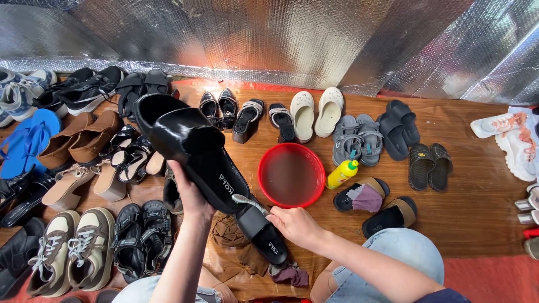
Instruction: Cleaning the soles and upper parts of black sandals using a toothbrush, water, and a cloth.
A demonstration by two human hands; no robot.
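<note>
1. The left hand (pixel 190 193) is closed around a black slide sandal (pixel 191 147), lifted with its insole up; a pale printed mark sits near its heel.
2. The right hand (pixel 293 223) pinches a toothbrush (pixel 249 201) against that heel.
3. Just below the brush lies the matching sandal (pixel 263 233) on a brown cloth (pixel 227 231).
4. Beyond the right hand: a red basin (pixel 291 174) of water, with a yellow green-capped bottle (pixel 342 173) beside it.

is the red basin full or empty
Partly filled: the red basin holds murky water, whose surface sits below the rim and hides the bottom. How deep it is, I cannot tell.
</note>
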